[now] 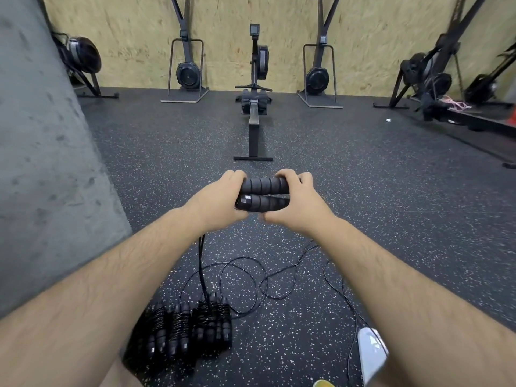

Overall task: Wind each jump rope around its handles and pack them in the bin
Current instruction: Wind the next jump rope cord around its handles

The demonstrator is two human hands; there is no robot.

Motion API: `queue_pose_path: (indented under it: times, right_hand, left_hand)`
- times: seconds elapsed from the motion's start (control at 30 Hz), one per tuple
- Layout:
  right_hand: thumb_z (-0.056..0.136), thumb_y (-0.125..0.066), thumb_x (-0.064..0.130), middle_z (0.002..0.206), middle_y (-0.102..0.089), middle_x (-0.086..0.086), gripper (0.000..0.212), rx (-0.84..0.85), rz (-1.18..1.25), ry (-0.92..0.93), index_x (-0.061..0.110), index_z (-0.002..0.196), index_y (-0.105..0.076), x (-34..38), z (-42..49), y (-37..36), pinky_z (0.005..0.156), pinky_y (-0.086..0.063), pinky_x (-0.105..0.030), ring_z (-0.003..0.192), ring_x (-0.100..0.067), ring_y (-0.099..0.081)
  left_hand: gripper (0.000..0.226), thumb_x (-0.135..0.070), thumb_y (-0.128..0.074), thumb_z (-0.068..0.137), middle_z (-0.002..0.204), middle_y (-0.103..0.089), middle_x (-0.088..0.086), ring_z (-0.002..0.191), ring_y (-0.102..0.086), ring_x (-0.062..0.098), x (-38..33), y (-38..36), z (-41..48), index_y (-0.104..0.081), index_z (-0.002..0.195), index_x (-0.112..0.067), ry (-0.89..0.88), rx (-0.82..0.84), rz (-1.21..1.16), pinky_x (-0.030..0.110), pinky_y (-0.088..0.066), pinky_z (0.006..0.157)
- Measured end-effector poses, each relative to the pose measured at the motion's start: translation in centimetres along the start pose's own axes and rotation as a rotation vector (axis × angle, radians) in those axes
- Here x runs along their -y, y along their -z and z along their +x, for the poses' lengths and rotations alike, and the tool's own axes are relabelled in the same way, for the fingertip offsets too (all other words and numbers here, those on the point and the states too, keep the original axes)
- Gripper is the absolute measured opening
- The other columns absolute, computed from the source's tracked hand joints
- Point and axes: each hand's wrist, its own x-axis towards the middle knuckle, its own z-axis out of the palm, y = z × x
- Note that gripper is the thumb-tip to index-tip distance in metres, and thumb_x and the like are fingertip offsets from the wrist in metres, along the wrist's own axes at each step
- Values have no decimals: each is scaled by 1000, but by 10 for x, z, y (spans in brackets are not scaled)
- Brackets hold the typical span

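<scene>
Two bare forearms reach forward from the bottom corners of the head view; between them, low on the speckled rubber floor (pixel 363 169), lie the wound jump ropes (pixel 181 328), several black bundles side by side with cord wrapped round their paired handles; just to their right a loose black cord (pixel 251 275) loops across the floor and trails back beneath the right forearm, near a white shoe (pixel 371 353) at the lower edge; a small yellow-green shape beside that shoe is too cropped to name.

Higher up, the left hand (pixel 215 202) and right hand (pixel 298 202) meet around a pair of black foam handles (pixel 264 194), held level, one lying just behind the other and touching along their length; the left fingers curl over the left ends and the right fingers curl over the right ends, both hands closed on the pair; two strands of cord hang straight down from under the left wrist towards the bundles below.

Beyond the hands a rowing machine (pixel 255 107) stands lengthwise on the floor, pointing at a chipboard wall (pixel 229 29); upright ski-type machines flank it on either side; a grey concrete wall (pixel 42 163) fills the left edge; more dark equipment crowds the far right.
</scene>
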Motion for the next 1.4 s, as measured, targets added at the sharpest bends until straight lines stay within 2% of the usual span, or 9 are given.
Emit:
queue_pose_path:
  times: [0.17, 0.3, 0.4, 0.73, 0.9, 0.97, 1.07, 1.2, 1.4]
  right_hand:
    - [62, -76, 52, 115, -34, 4, 68, -33, -97, -40, 49, 120, -41, 4, 0, 1, 94, -50, -43, 108, -28, -47]
    - [61, -78, 49, 113, -33, 2, 65, -48, -19, -80, 48, 114, -40, 5, 0, -1, 93, -50, -43, 105, -29, -50]
    - [64, -78, 46, 115, -34, 0, 68, -91, -38, -71, 42, 120, -40, 8, 0, -3, 94, -49, -43, 106, -31, -49]
    - [77, -70, 19, 122, -32, -6, 57, -132, -205, -4, 27, 124, -40, 18, -2, -3, 83, -50, -45, 101, -37, -51]
    - [78, -67, 27, 114, -35, -4, 55, -86, -276, 72, 34, 127, -42, 24, -5, 1, 77, -51, -41, 86, -34, -52]
    - [77, -66, 30, 112, -37, -4, 53, -91, -284, 68, 33, 124, -43, 24, -4, 2, 78, -50, -40, 88, -34, -51]
    - [78, -67, 32, 116, -42, -3, 52, -91, -290, 102, 26, 124, -44, 20, -3, 1, 82, -45, -40, 98, -33, -47]
    - [76, -67, 33, 111, -51, -1, 45, -93, -234, 170, 20, 116, -50, 20, -2, 5, 83, -42, -38, 99, -31, -49]
    - [74, -68, 38, 104, -54, -1, 44, -131, -216, 231, 22, 112, -55, 19, -2, 7, 85, -47, -39, 95, -32, -54]
  left_hand:
    - [39, -21, -66, 84, 104, -43, 2, 85, -57, 30, 2, -2, 2, -45, 116, -14, -37, -12, 9, 36, -39, 69]
    - [42, -22, -67, 83, 105, -44, 2, 87, -58, 31, 4, -4, 3, -45, 117, -16, -23, -25, 12, 41, -47, 76]
    - [42, -21, -66, 83, 105, -43, 3, 85, -58, 34, 6, -8, 4, -44, 118, -16, -22, -57, 16, 44, -49, 77]
    - [40, -2, -57, 80, 106, -35, 5, 71, -53, 32, 7, -9, 4, -40, 114, -13, 21, -67, 107, 43, -45, 63]
    - [47, -2, -57, 77, 107, -38, 7, 69, -53, 30, 6, -4, 2, -42, 120, -13, -6, -51, 124, 41, -45, 62]
    - [52, -5, -59, 77, 107, -39, 6, 71, -55, 31, 5, -3, 2, -43, 125, -16, -25, -49, 117, 41, -47, 64]
    - [40, -18, -66, 78, 102, -40, 4, 75, -53, 29, 5, -4, 3, -47, 114, -14, -63, -96, 111, 37, -43, 66]
    - [39, -39, -60, 69, 94, -55, 5, 86, -52, 30, 9, -4, 7, -54, 97, -12, -229, -254, 376, 40, -41, 72]
    - [67, -51, -51, 66, 105, -60, 2, 95, -54, 28, 4, 5, 3, -58, 121, -12, -324, -227, 408, 42, -44, 80]
